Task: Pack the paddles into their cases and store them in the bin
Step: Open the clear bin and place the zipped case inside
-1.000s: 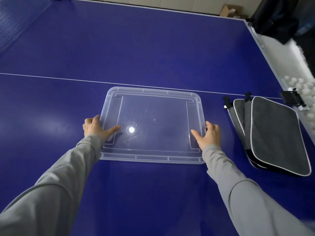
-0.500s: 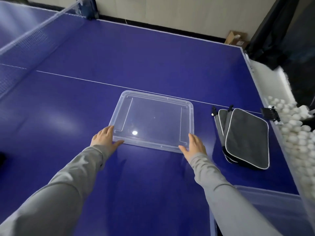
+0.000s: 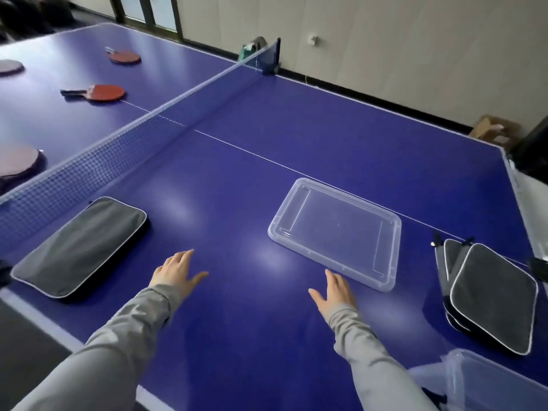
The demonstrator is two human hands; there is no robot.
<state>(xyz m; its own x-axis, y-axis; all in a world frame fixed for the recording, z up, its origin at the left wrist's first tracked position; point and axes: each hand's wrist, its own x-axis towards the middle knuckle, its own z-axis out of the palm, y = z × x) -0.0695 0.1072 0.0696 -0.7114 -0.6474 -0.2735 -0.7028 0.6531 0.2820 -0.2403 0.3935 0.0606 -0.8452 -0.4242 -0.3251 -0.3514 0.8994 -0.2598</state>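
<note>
**Head view: paddles beyond the net, cases and bin on the near half**

Far left, beyond the net: red round-bladed paddle with a dark handle (image 3: 98,92) flat on the blue table-tennis table (image 3: 296,137); another red paddle (image 3: 124,57) farther back; two more blades cut by the left edge, one greyish (image 3: 9,66), one reddish (image 3: 17,161). Dark mesh net with a white top band (image 3: 142,126) running diagonally across the table.

Near left, just on this side of the net: grey rectangular fabric case with white piping (image 3: 80,247), lying flat, closed.

Centre: left hand (image 3: 175,269) over the bare table top, fingers straight and spread, holding nothing. Right hand (image 3: 336,290) likewise relaxed and empty, fingertips just short of the near edge of the clear plastic rectangular lid (image 3: 335,232), which lies flat on the table. Grey sleeves on both arms.

Right: stack of grey white-piped cases (image 3: 492,295) near the table's right edge, well apart from the lid. Bottom right corner: clear plastic bin (image 3: 498,384), only partly in view.
</note>
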